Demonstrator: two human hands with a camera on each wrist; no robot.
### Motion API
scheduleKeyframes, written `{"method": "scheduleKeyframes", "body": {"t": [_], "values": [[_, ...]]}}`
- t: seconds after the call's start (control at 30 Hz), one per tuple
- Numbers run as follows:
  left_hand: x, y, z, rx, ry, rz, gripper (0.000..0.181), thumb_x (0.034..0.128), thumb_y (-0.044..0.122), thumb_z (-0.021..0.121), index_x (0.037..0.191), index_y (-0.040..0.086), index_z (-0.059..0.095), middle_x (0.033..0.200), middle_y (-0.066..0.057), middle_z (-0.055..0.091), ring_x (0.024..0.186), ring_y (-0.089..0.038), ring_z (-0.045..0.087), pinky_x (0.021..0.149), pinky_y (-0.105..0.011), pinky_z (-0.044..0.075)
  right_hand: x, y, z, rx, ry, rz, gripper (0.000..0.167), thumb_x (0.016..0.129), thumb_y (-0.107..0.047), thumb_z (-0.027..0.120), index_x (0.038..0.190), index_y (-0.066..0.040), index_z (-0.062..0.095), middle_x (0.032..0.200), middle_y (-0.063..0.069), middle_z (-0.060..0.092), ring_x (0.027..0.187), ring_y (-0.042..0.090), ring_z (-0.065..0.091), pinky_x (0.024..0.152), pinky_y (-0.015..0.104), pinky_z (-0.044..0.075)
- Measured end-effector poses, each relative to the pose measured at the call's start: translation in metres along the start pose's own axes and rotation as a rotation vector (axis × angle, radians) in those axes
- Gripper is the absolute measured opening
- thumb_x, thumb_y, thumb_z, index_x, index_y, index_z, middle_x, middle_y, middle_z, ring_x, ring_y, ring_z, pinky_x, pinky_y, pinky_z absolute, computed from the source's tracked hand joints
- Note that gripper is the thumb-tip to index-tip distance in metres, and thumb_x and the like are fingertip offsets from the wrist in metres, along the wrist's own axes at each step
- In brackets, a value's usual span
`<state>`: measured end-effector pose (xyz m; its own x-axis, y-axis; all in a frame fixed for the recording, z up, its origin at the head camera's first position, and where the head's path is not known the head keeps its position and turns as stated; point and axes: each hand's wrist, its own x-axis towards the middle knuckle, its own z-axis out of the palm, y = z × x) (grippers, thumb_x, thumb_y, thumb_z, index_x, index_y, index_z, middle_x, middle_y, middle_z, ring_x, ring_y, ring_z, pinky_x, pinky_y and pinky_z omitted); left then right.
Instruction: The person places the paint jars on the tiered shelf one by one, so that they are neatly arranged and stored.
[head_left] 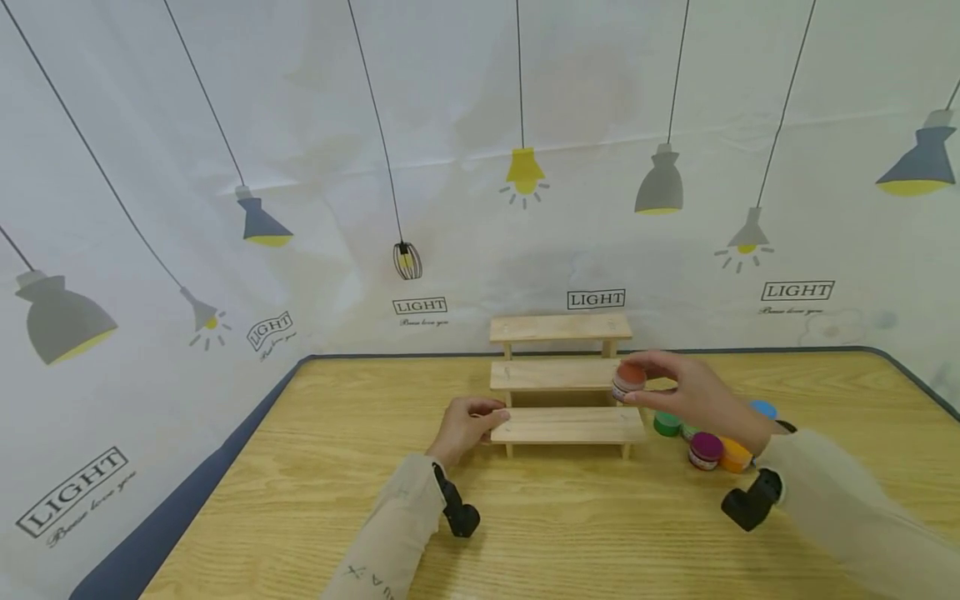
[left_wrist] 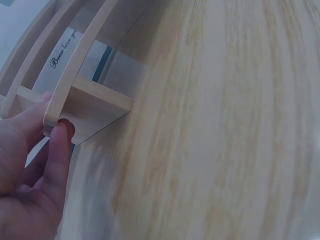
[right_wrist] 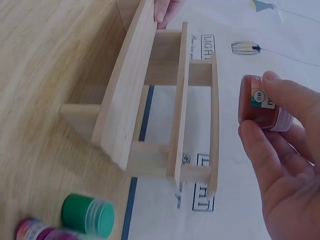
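Note:
A three-step wooden display stand (head_left: 567, 425) stands on the table near the back wall. My left hand (head_left: 463, 429) pinches the left end of its lowest step, thumb on top and fingers below, as the left wrist view shows. My right hand (head_left: 686, 392) holds a small jar of red-brown paint (head_left: 628, 380) between thumb and fingers, raised at the right end of the middle step. In the right wrist view the paint jar (right_wrist: 257, 102) has a printed label and stands apart from the stand.
Right of the stand, several paint jars sit together: a green jar (head_left: 667, 423), a purple jar (head_left: 706, 450), an orange jar (head_left: 736, 455) and a blue one (head_left: 763, 409) partly behind my right wrist. A white sheet printed with lamps (head_left: 525, 171) hangs behind the wooden table (head_left: 337, 467).

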<state>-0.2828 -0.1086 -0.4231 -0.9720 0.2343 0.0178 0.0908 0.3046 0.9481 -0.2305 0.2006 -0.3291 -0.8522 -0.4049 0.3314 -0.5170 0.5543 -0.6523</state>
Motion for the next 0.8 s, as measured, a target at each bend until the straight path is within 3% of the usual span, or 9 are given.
{"method": "scheduleKeyframes", "body": {"t": [0.23,0.6,0.8], "values": [[-0.001,0.002,0.000,0.003,0.005,-0.016,0.028,0.0830,0.020,0.063,0.104,0.003,0.065,0.082,-0.005,0.060,0.052,-0.011,0.047,0.055,-0.028,0.048,0.029,-0.011,0.018,0.030,0.006,-0.052,0.043,0.081,-0.019,0.065,0.118,0.000,0.053,0.106,0.013,0.056,0.098,0.029,0.055,0.075,0.033,0.047],[0.001,0.001,0.002,0.006,0.007,-0.010,0.027,0.0824,0.021,0.064,0.103,0.003,0.066,0.079,-0.005,0.061,0.052,-0.012,0.048,0.055,-0.029,0.049,0.074,-0.018,0.049,0.009,0.017,-0.044,0.047,0.081,-0.016,0.066,0.121,0.001,0.050,0.109,0.014,0.056,0.096,0.026,0.055,0.078,0.040,0.046],[-0.008,0.013,-0.001,-0.012,-0.023,-0.003,0.030,0.0846,0.017,0.061,0.107,-0.002,0.062,0.078,-0.010,0.057,0.054,-0.013,0.046,0.059,-0.034,0.049,0.097,-0.022,0.067,0.045,0.031,-0.023,0.047,0.080,-0.014,0.066,0.122,0.003,0.050,0.109,0.015,0.057,0.097,0.026,0.054,0.081,0.039,0.044]]}}
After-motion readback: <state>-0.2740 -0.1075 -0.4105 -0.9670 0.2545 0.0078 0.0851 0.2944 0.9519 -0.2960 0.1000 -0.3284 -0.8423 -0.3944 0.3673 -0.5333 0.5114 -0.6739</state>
